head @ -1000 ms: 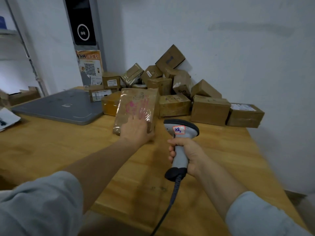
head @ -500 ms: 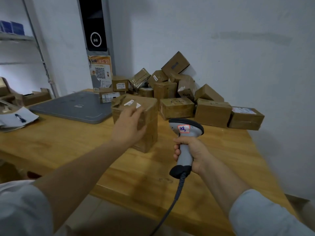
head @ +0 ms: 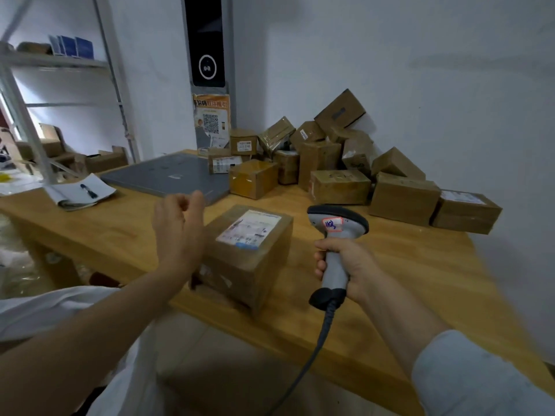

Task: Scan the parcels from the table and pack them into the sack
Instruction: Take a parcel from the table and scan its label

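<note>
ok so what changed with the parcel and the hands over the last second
The left hand pulled the parcel from the pile toward the front edge of the table, turned it label-up and let go; it now hangs beside the parcel, holding nothing. The right hand gripped the scanner throughout; the pile by the wall stayed put.

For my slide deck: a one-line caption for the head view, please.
Right hand grips the scanner beside a label-up parcel on the wooden table; left hand, empty, at its other side.
</note>
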`<move>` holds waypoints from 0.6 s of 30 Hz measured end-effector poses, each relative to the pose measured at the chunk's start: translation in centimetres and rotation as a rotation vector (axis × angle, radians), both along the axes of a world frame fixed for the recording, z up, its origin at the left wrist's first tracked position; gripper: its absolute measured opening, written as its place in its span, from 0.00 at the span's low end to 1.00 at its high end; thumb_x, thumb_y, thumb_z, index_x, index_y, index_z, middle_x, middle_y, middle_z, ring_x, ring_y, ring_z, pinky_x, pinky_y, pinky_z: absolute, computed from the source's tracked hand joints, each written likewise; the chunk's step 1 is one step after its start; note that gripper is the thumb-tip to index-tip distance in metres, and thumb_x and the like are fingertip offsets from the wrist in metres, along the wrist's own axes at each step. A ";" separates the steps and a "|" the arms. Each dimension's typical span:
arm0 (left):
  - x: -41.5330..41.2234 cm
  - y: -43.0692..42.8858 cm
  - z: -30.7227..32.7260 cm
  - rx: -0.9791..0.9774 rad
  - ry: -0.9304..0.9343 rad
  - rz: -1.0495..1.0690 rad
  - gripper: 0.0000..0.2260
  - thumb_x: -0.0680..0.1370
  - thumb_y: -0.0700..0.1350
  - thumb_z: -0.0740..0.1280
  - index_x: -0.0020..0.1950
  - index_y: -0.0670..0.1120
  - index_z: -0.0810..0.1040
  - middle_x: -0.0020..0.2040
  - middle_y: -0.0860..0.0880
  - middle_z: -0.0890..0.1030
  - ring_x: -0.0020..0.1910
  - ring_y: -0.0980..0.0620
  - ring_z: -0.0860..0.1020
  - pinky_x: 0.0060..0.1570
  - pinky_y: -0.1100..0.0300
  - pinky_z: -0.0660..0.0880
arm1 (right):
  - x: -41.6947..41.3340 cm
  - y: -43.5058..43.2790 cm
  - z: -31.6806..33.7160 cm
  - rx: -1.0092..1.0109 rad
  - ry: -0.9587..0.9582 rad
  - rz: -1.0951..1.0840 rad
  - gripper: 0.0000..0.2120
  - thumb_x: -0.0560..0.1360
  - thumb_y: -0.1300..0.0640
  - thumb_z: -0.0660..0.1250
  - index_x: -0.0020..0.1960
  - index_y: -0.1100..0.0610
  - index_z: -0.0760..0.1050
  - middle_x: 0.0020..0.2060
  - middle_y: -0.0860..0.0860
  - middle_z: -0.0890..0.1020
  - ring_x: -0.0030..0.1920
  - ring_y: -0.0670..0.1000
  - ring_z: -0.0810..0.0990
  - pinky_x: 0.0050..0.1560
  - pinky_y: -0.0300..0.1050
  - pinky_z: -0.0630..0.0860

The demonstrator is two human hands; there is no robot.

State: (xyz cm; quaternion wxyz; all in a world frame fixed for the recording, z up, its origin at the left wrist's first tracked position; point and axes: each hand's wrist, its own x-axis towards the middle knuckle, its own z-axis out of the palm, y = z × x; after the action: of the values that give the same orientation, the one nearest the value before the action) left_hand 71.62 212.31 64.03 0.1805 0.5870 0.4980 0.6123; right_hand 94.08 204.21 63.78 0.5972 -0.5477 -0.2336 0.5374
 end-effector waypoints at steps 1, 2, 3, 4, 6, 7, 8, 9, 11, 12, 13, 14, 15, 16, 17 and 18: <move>-0.3 0.1 0.3 -0.166 -0.071 0.001 0.15 0.79 0.58 0.57 0.43 0.48 0.71 0.44 0.50 0.70 0.48 0.50 0.69 0.49 0.53 0.67 | -0.4 -0.2 -0.1 -0.010 -0.003 0.002 0.05 0.73 0.66 0.69 0.44 0.65 0.73 0.30 0.59 0.80 0.21 0.49 0.73 0.24 0.40 0.75; -0.6 0.2 0.5 -0.337 -0.111 -0.031 0.14 0.80 0.57 0.59 0.47 0.47 0.74 0.46 0.50 0.72 0.50 0.49 0.70 0.51 0.52 0.68 | -0.8 -0.4 -0.2 -0.020 -0.002 0.004 0.06 0.73 0.66 0.69 0.46 0.64 0.72 0.34 0.62 0.82 0.21 0.49 0.73 0.24 0.41 0.75; -0.8 0.1 0.8 -0.493 -0.131 -0.072 0.14 0.79 0.55 0.61 0.51 0.45 0.76 0.49 0.49 0.74 0.51 0.48 0.72 0.51 0.52 0.69 | -1.3 -0.5 -0.3 -0.027 -0.001 0.004 0.07 0.73 0.65 0.69 0.47 0.63 0.72 0.40 0.65 0.83 0.21 0.49 0.74 0.25 0.41 0.76; -1.0 0.1 1.0 -0.613 -0.131 -0.104 0.14 0.78 0.53 0.64 0.52 0.42 0.77 0.51 0.47 0.77 0.50 0.46 0.75 0.51 0.52 0.72 | -1.7 -0.7 -0.4 -0.033 -0.004 0.001 0.07 0.73 0.65 0.70 0.48 0.63 0.72 0.44 0.68 0.82 0.22 0.50 0.74 0.25 0.42 0.76; -1.4 0.0 0.9 -0.745 -0.082 -0.149 0.12 0.76 0.49 0.67 0.52 0.40 0.78 0.50 0.40 0.81 0.45 0.44 0.79 0.44 0.54 0.75 | -2.5 -0.9 -0.5 -0.035 -0.013 0.002 0.09 0.72 0.64 0.71 0.48 0.62 0.72 0.50 0.71 0.80 0.21 0.50 0.74 0.25 0.42 0.76; -1.6 -0.2 0.9 -0.787 -0.075 -0.174 0.13 0.76 0.48 0.68 0.53 0.39 0.77 0.49 0.40 0.81 0.42 0.44 0.79 0.39 0.55 0.75 | -2.9 -0.9 -0.5 -0.033 -0.017 0.009 0.09 0.72 0.63 0.72 0.48 0.62 0.73 0.50 0.70 0.80 0.21 0.50 0.75 0.25 0.42 0.77; -1.8 -0.4 0.9 -0.828 -0.091 -0.197 0.14 0.75 0.47 0.69 0.55 0.39 0.76 0.47 0.40 0.81 0.41 0.45 0.79 0.36 0.57 0.75 | -3.2 -1.0 -0.5 -0.030 -0.017 0.018 0.09 0.72 0.63 0.72 0.48 0.62 0.73 0.49 0.69 0.80 0.21 0.50 0.75 0.25 0.42 0.77; -2.1 -0.5 0.8 -0.874 -0.117 -0.223 0.15 0.75 0.48 0.70 0.56 0.40 0.75 0.47 0.41 0.81 0.41 0.45 0.79 0.37 0.56 0.76 | -3.6 -1.0 -0.5 -0.025 -0.014 0.026 0.10 0.72 0.62 0.72 0.48 0.62 0.73 0.48 0.68 0.80 0.21 0.50 0.75 0.25 0.42 0.77; -2.6 -0.7 0.6 -0.956 -0.154 -0.267 0.16 0.74 0.50 0.71 0.56 0.42 0.76 0.48 0.42 0.82 0.45 0.46 0.80 0.43 0.54 0.78 | -4.1 -1.0 -0.4 -0.014 0.000 0.037 0.10 0.71 0.62 0.72 0.49 0.62 0.73 0.45 0.66 0.79 0.22 0.50 0.75 0.25 0.43 0.77; -2.9 -1.0 0.5 -0.980 -0.142 -0.276 0.16 0.74 0.51 0.70 0.55 0.43 0.76 0.49 0.43 0.81 0.46 0.46 0.79 0.45 0.53 0.77 | -4.3 -1.0 -0.3 -0.010 0.002 0.041 0.11 0.71 0.62 0.72 0.49 0.62 0.73 0.44 0.65 0.79 0.22 0.50 0.75 0.25 0.43 0.77; -3.1 -1.3 0.5 -0.976 -0.113 -0.273 0.16 0.74 0.52 0.70 0.55 0.43 0.75 0.50 0.43 0.81 0.47 0.47 0.78 0.45 0.53 0.77 | -4.6 -1.0 -0.2 -0.007 0.001 0.042 0.11 0.71 0.61 0.72 0.49 0.62 0.73 0.43 0.65 0.78 0.22 0.50 0.75 0.25 0.43 0.77; -3.3 -1.5 0.5 -0.948 -0.066 -0.256 0.17 0.74 0.53 0.70 0.56 0.43 0.75 0.52 0.43 0.80 0.48 0.47 0.76 0.46 0.53 0.75 | -4.7 -1.0 -0.2 -0.005 -0.003 0.042 0.11 0.71 0.62 0.72 0.50 0.62 0.73 0.42 0.64 0.79 0.22 0.50 0.75 0.25 0.43 0.77; -3.4 -1.6 0.5 -0.898 0.007 -0.237 0.20 0.73 0.54 0.70 0.59 0.43 0.74 0.56 0.42 0.78 0.51 0.47 0.75 0.49 0.52 0.74 | -4.9 -1.0 -0.2 -0.005 -0.010 0.040 0.12 0.71 0.62 0.72 0.51 0.63 0.73 0.41 0.64 0.79 0.22 0.50 0.75 0.26 0.43 0.76; -3.4 -2.0 0.6 -0.842 0.119 -0.214 0.26 0.73 0.57 0.70 0.64 0.43 0.73 0.60 0.42 0.76 0.55 0.46 0.73 0.53 0.51 0.73 | -5.0 -1.1 -0.2 -0.006 -0.017 0.039 0.13 0.71 0.62 0.73 0.52 0.63 0.73 0.41 0.64 0.79 0.22 0.50 0.76 0.26 0.43 0.76; -3.3 -2.3 0.9 -0.786 0.300 -0.195 0.34 0.71 0.63 0.68 0.69 0.43 0.69 0.65 0.41 0.73 0.59 0.44 0.72 0.57 0.49 0.72 | -5.0 -1.1 -0.3 -0.009 -0.027 0.038 0.14 0.71 0.62 0.73 0.53 0.63 0.73 0.42 0.65 0.80 0.22 0.50 0.76 0.26 0.44 0.77; -2.9 -2.9 1.3 -0.736 0.538 -0.176 0.43 0.68 0.71 0.64 0.73 0.44 0.64 0.69 0.41 0.70 0.64 0.43 0.70 0.61 0.48 0.71 | -5.1 -1.1 -0.4 -0.011 -0.038 0.037 0.14 0.71 0.62 0.73 0.53 0.64 0.73 0.44 0.66 0.81 0.23 0.50 0.76 0.26 0.44 0.77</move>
State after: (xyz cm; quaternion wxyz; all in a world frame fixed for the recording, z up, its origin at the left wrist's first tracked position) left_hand 68.71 209.46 65.38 0.2926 0.6618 0.6597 0.2030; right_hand 89.00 203.10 63.39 0.5795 -0.5568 -0.2520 0.5391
